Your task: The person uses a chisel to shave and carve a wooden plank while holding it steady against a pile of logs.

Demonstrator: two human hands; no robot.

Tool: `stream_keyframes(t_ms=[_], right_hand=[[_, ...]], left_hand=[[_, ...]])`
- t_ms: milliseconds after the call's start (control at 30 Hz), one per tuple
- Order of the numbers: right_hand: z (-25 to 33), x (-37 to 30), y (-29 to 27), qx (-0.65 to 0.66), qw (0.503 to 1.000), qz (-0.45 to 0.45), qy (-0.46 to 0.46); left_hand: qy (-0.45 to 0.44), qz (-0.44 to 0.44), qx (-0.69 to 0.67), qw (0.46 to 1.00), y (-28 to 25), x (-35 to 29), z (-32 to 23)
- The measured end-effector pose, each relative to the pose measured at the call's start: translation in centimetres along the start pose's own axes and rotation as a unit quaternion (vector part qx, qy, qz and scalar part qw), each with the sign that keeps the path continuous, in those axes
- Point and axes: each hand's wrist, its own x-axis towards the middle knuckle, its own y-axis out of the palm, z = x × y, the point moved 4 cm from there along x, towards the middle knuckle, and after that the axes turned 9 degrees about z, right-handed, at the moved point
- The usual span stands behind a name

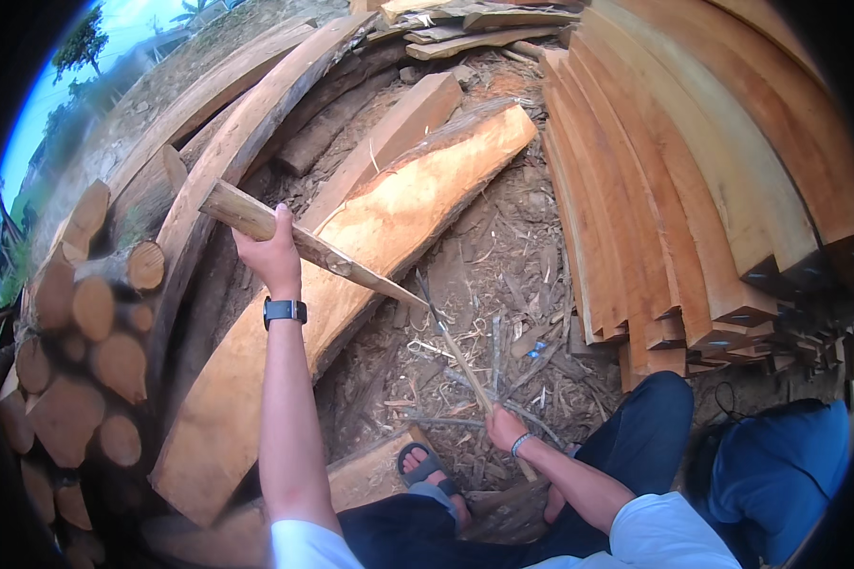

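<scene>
Up at the left, my left hand is closed round the thick end of a wooden stake. The stake slants down to the right across a big sawn slab, narrowing to a pale point. I cannot tell whether it rests on the slab. Lower right, my right hand grips the wooden handle of a long-handled bladed tool. Its narrow dark metal head is beside the stake's pointed tip; whether they touch is unclear.
Stacked sawn planks line the right side. Cut log ends are piled at the left, beside a long curved timber. Wood chips litter the ground near my sandalled foot. Blue cloth sits at lower right.
</scene>
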Motion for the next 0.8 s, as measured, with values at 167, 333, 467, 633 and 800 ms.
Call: stream_keyframes(t_ms=[167,333,467,633,800], right_hand=[[1.0,-0.1,0.1,0.003,1.0,0.011,0.0],[1.1,-0.4,0.0,0.033,0.999,-0.014,-0.009],[2.2,-0.7,-0.6,0.028,1.0,0.007,-0.012],[3.7,-1.2,-1.2,0.016,0.999,-0.004,-0.028],[-0.2,-0.3,1.0,0.022,1.0,-0.002,0.0]], left_hand=[[0.016,0.017,0.017,1.0,-0.8,0.3,0.6],[0.012,0.012,0.017,1.0,-0.4,0.1,0.7],[-0.008,-0.005,-0.008,1.0,-0.6,0.0,0.8],[0.009,0.01,0.024,1.0,-0.8,0.0,0.7],[-0.004,-0.005,-0.024,1.0,0.1,-0.1,0.3]])
